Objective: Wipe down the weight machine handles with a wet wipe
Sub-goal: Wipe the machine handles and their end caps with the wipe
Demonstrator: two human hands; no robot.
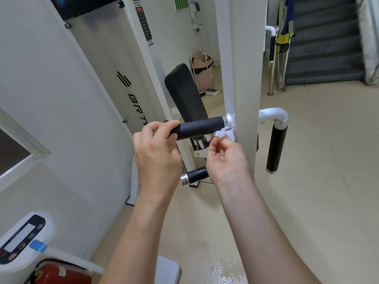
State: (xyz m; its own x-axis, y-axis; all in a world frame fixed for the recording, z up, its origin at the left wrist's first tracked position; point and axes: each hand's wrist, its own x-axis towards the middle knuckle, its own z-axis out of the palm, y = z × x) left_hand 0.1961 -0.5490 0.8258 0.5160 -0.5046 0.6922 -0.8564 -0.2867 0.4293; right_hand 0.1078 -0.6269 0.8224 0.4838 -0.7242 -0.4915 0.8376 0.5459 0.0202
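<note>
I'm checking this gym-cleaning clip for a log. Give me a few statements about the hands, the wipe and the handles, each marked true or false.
1. The left hand grips the free end of the horizontal handle. True.
2. The right hand holds the wipe at that free end. False: the wipe is at the other end, by the white post.
3. A second handle hangs upright to the right of the post, untouched. True.
4. The wipe is blue. False: it is white.
</note>
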